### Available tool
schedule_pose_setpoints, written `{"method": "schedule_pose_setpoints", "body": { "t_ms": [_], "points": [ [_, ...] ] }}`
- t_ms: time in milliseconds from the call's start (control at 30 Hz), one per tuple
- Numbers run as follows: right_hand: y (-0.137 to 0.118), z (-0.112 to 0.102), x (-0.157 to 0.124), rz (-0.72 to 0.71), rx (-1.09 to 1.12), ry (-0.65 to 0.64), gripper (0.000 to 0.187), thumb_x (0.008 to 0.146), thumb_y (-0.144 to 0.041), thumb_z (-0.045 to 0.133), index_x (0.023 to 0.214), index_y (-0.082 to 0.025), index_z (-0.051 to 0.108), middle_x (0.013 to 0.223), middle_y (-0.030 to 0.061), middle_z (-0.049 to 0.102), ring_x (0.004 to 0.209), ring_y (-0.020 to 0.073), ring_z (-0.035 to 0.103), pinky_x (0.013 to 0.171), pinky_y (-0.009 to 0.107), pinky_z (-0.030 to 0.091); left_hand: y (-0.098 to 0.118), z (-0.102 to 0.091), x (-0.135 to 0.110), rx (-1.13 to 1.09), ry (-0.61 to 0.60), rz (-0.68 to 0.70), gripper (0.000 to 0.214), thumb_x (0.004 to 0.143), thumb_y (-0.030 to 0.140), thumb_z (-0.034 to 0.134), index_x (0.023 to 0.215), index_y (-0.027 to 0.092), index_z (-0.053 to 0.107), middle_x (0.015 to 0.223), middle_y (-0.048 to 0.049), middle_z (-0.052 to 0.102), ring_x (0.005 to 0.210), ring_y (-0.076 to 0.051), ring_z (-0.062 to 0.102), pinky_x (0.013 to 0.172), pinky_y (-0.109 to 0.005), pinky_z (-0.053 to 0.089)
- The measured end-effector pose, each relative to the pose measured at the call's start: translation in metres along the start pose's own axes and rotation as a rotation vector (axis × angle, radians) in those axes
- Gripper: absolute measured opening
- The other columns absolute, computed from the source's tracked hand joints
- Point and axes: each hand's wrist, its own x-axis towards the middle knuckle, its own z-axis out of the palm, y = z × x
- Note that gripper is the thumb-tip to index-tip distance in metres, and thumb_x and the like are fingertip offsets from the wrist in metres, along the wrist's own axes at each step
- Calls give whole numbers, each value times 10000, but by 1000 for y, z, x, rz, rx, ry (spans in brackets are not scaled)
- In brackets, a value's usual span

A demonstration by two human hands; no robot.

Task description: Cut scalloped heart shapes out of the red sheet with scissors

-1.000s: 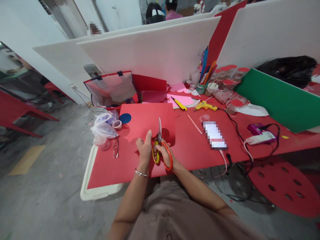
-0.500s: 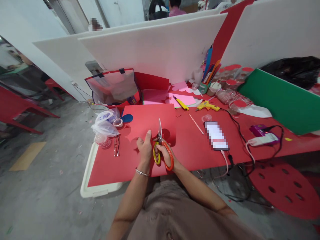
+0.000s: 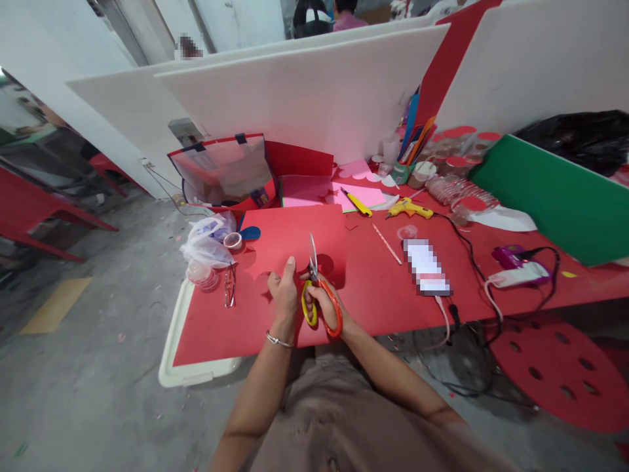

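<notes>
Fingers (image 3: pixel 308 307) of the right hand (image 3: pixel 320 305) are wrapped around the handles of the scissors (image 3: pixel 314 267), some of them threaded through the yellow loop, while the orange loop sits on the outer side. 1 blade shows above the red sheet (image 3: pixel 295 229), pointing away from the person; the 2nd blade cannot be made out. On the other side, the left hand (image 3: pixel 284 292) pinches the near edge of that sheet, its thumb upright on top and close beside the scissors, the undersides of its fingers hidden. A bracelet (image 3: pixel 279 340) circles the left wrist. The sheet, its near edge cut in curves, is over the middle of the red counter (image 3: pixel 378 305). Left of it are a pair of glasses (image 3: pixel 229 286), a white plastic bag (image 3: pixel 209 242) and a small tub (image 3: pixel 232 241). Beyond its right corner, a yellow cutter (image 3: pixel 358 202) lies partly across pink paper (image 3: pixel 371 193), with a yellow glue gun (image 3: pixel 409 208) near it and a phone (image 3: pixel 426 267) lying closer to the person.
</notes>
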Motion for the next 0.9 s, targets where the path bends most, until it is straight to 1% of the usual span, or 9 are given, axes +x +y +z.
{"method": "schedule_pose_setpoints", "body": {
  "t_ms": [200, 300, 400, 467, 533, 633, 700, 767, 900],
  "points": [
    [3, -2, -1, -16, -4, -21, 346, 852, -453, 611, 1112, -240, 532, 662, -88, 500, 473, 112, 485, 401, 209, 421, -3, -1, 3, -37, 37, -4, 607, 755, 565, 848, 694, 243, 338, 572, 117, 342, 473, -84, 495, 498, -211, 395],
    [1, -4, -3, -18, -17, -28, 342, 854, -447, 614, 1112, -235, 536, 665, -85, 503, 488, 114, 493, 407, 208, 431, -4, -1, 4, -77, 51, 19, 610, 749, 564, 854, 691, 238, 341, 578, 113, 374, 482, -63, 445, 512, -209, 374],
    [0, -4, -4, -30, -24, -35, 337, 860, -440, 606, 1117, -231, 544, 668, -83, 504, 489, 112, 491, 409, 209, 438, -4, -1, 6, -120, 32, 25, 601, 742, 529, 862, 673, 232, 344, 567, 115, 382, 471, -46, 383, 503, -206, 330],
    [0, -5, -4, -31, -24, -39, 342, 858, -437, 604, 1125, -229, 549, 667, -84, 503, 489, 112, 490, 410, 207, 438, -3, 1, 7, -150, 10, 24, 595, 729, 501, 871, 661, 229, 347, 556, 116, 379, 464, -44, 372, 498, -210, 311],
    [1, -5, -5, -20, -21, -42, 356, 851, -436, 606, 1133, -227, 550, 663, -87, 500, 490, 113, 491, 409, 206, 434, -1, 3, 7, -197, 3, 32, 607, 701, 464, 891, 662, 232, 331, 554, 115, 392, 470, -48, 393, 506, -211, 321],
    [1, -5, -5, -5, -12, -40, 378, 838, -437, 607, 1143, -223, 546, 657, -91, 496, 489, 115, 488, 405, 206, 424, 1, 6, 8, -256, 36, 37, 647, 664, 392, 920, 697, 241, 292, 562, 123, 409, 484, -51, 436, 520, -201, 340],
    [1, -5, -5, -1, -13, -35, 384, 828, -437, 614, 1139, -221, 546, 654, -92, 496, 488, 115, 486, 404, 205, 418, 2, 7, 8, -264, 52, 30, 658, 665, 362, 923, 718, 245, 278, 562, 134, 400, 480, -49, 444, 514, -191, 338],
    [1, -5, -5, 6, -14, -26, 388, 822, -434, 617, 1139, -221, 550, 655, -91, 502, 486, 112, 487, 407, 204, 413, 3, 6, 8, -255, 43, 24, 655, 675, 363, 919, 720, 244, 276, 562, 133, 409, 481, -50, 461, 513, -185, 350],
    [2, -5, -5, 34, -24, -12, 411, 822, -426, 613, 1174, -222, 558, 665, -87, 523, 479, 109, 492, 422, 207, 412, 2, 3, 9, -222, 23, 27, 602, 674, 388, 910, 701, 234, 329, 584, 103, 490, 503, -71, 532, 516, -196, 406]
  ]
}}
